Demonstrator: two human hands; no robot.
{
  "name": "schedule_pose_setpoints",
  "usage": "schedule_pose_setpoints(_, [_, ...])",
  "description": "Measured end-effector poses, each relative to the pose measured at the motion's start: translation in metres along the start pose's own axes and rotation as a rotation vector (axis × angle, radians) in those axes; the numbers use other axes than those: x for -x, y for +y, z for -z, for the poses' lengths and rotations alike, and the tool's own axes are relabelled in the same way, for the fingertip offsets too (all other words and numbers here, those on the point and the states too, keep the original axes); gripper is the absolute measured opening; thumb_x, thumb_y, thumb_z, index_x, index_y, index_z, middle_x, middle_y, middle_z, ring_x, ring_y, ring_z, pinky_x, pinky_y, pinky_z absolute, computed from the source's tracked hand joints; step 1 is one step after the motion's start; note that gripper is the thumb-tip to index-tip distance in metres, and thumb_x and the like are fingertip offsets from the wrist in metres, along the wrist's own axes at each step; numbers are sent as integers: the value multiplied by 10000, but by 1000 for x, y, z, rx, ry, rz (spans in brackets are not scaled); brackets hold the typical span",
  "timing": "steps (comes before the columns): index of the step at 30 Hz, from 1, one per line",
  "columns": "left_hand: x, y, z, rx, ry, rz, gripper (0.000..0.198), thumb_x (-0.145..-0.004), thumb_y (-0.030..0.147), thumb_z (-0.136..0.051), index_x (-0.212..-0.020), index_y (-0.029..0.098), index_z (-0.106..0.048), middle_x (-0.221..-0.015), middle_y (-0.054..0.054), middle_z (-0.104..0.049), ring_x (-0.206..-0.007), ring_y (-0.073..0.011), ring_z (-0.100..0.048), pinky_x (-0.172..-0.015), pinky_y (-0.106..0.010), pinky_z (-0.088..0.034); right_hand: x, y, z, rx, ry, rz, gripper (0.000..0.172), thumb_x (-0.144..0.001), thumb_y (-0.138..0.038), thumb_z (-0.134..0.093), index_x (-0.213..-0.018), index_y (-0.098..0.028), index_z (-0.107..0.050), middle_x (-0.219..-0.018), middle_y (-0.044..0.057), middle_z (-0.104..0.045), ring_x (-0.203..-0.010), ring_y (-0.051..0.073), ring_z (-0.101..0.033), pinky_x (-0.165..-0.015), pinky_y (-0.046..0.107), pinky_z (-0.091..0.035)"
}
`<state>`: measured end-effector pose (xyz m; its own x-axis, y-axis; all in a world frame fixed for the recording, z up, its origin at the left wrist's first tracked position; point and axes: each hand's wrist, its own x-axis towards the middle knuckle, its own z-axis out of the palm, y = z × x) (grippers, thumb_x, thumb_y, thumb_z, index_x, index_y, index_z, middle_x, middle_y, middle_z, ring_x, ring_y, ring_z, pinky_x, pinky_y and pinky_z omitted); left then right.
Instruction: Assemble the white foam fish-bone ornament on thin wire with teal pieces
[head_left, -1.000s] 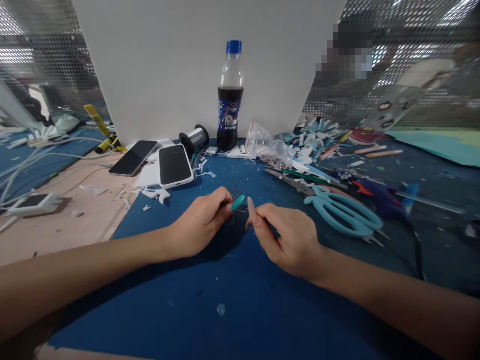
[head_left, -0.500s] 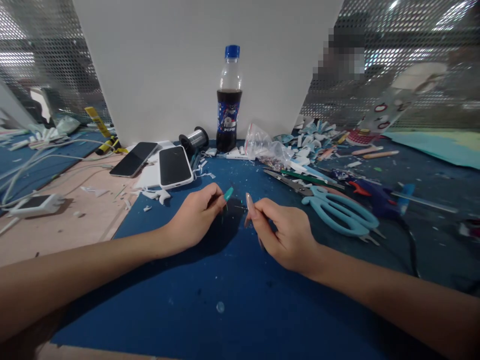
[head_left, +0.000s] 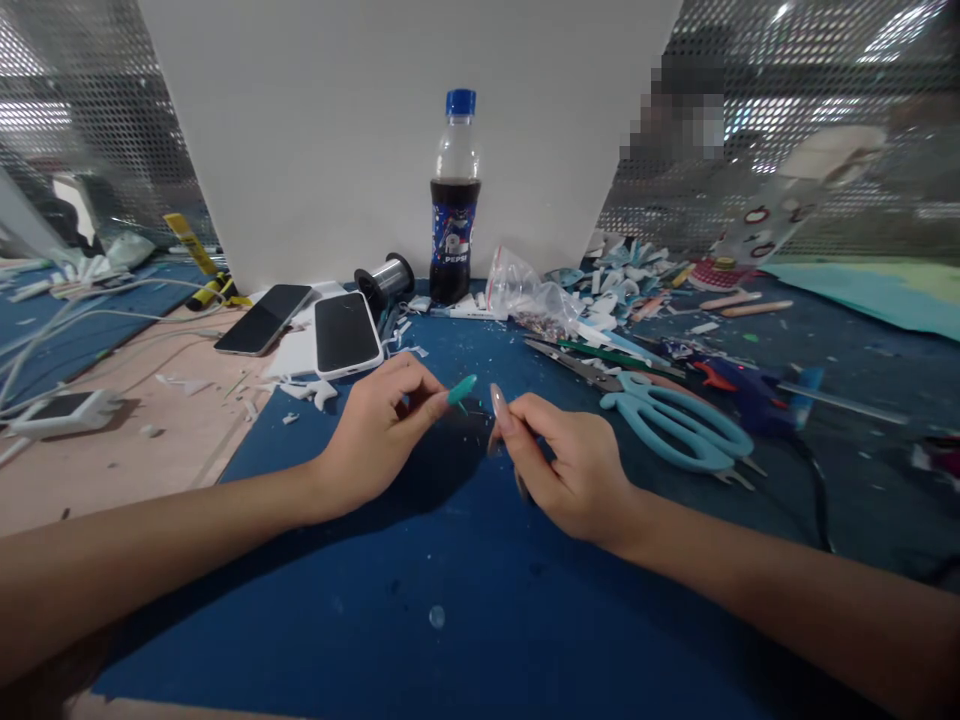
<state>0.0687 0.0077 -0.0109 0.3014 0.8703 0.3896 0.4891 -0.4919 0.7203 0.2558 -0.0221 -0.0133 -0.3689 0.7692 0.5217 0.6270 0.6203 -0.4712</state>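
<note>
Both left hand [head_left: 375, 430] and right hand [head_left: 574, 460] are pinching thumb to finger, on what I cannot tell, a slim green tip [head_left: 463, 389] pointing from left thumb rightward, so any slackening pinch risks dropping something tiny onto the blue mat [head_left: 461, 540] between them.

1 head-worn camera looks forward and down across the bench [head_left: 180, 450], squarely facing the bottle [head_left: 454, 235]; the left hand [head_left: 375, 430] and right hand [head_left: 570, 465] sit nearer the lens than the bottle, the white board [head_left: 337, 140] beyond it.
</note>
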Motion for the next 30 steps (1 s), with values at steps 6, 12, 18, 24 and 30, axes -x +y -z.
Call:
schedule_pose_setpoints(6, [1, 6, -4, 574, -208, 288, 256, -875, 337, -449, -681, 169, -461, -597, 41, -392, -510, -69, -344, -475, -196, -287, 1, -2, 2, 5, 25, 18, 264, -930, -228, -375, -696, -197, -492, -439, -44, -501, -396, 90, -479, -461, 231, -357])
schedule_pose_setpoints(12, [4, 7, -10, 775, -314, 352, 303, -891, 336, -432, -642, 163, -433, -568, 48, -363, -484, -62, -290, -462, -204, -232, 3, -4, 4, 17, 37, 113, 226, -924, -200, -369, -725, -203, -477, -474, -43, -526, -393, 84, -475, -454, 225, -358])
schedule_pose_setpoints(18, [4, 4, -11, 700, -335, 328, 323, -887, 378, -443, -647, 163, -443, -578, 45, -368, -493, -70, -253, -469, -230, -199, 3, -3, 3, 42, 29, 139, 225, -922, -197, -365, -739, -198, -495, -493, -37, -530, -420, 93, -488, -473, 231, -358])
schedule_pose_setpoints(24, [4, 2, -12, 692, -339, 338, 322, -885, 401, -446, -667, 164, -449, -577, 45, -363, -499, -72, -265, -474, -227, -204, 3, -2, 1, 92, 27, 175, 229, -904, -174, -389, -709, -176, -510, -488, -30, -504, -429, 86, -469, -481, 226, -337])
schedule_pose_setpoints(30, [4, 1, -13, 680, -326, 316, 340, -883, 419, -445, -664, 160, -447, -589, 44, -380, -506, -70, -262, -476, -218, -211, 2, 0, 0, 102, 52, 189, 244, -902, -171, -387, -693, -167, -514, -482, -39, -501, -438, 78, -484, -474, 211, -325])
